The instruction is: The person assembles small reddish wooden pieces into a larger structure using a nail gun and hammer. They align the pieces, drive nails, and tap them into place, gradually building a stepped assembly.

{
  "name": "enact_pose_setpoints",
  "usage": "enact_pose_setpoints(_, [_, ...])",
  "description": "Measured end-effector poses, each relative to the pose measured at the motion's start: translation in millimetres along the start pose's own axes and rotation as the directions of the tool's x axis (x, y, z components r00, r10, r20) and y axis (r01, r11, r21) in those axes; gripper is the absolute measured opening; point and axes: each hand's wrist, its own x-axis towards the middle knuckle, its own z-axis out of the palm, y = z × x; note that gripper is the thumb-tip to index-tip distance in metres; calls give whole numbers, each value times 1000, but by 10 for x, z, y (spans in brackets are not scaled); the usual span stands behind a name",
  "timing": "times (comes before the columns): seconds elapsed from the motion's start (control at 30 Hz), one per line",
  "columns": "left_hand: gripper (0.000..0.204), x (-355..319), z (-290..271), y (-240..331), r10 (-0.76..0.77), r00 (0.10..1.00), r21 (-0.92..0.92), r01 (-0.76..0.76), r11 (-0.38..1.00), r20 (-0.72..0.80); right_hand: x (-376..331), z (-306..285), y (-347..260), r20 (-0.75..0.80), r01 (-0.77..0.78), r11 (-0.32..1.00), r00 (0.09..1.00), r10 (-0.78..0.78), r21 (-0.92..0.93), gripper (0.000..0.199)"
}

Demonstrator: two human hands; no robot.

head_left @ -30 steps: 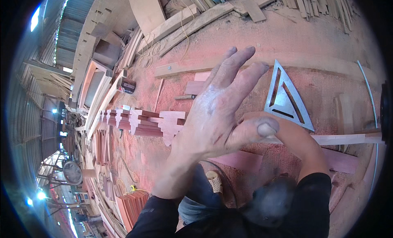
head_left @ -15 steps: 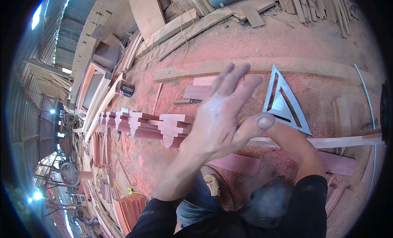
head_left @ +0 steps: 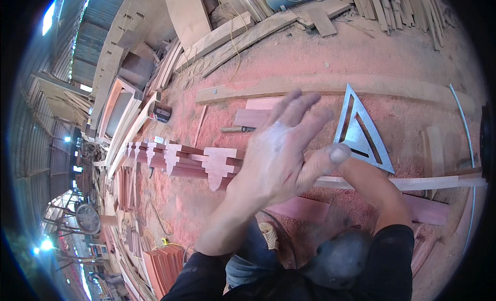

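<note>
My left hand (head_left: pixel 279 151) is held up in front of the work with its back showing, the fingers stretched and the thumb out to the right. It is open and I see nothing in it. My right forearm (head_left: pixel 374 190) reaches in behind the left thumb; its hand is hidden by my left hand. Just right of the left fingers lies a metal triangle square (head_left: pixel 354 130) with slots. Reddish stepped-profile wood pieces (head_left: pixel 217 164) stand in a row to the left, partly covered by my left hand. A long pale strip (head_left: pixel 431 183) runs past my right forearm.
Farther off, a long beam (head_left: pixel 243 91) lies across the sawdust-strewn floor. A slim tool (head_left: pixel 237 129) rests near a reddish board (head_left: pixel 250 117). Another reddish board (head_left: pixel 302 209) is close to my feet. Stacked planks (head_left: pixel 160 267) and a thin cord (head_left: pixel 465 128) are at the sides.
My left hand has dipped slightly, its fingertips lower than before. The whole view has shifted a little; the triangle square and wood pieces appear to lie as before.
</note>
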Motion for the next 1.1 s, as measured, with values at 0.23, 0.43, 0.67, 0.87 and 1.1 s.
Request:
enact_pose_setpoints(0.23, [76,96,26,86,-96,988,-93,107,990,120,4,5,-35,-1,0,1000,1000,0,8,16])
enact_pose_setpoints(0.43, [84,52,-73,79,54,987,-11,-56,998,-151,81,13,-2,13,-4,999,1000,4,32,17])
enact_pose_setpoints(0.67, [84,21,195,-33,-21,993,85,11,996,115,125,-25,-28,9,3,1000,1000,-3,17,17])
enact_pose_setpoints(0.87, [75,-45,174,-70,59,998,-3,-59,998,34,240,-55,-7,8,-7,1000,1000,7,18,18])
enact_pose_setpoints(1.1, [72,-270,-466,302,50,997,97,-56,994,59,332,-58,-24,8,-25,999,1000,25,-29,19])
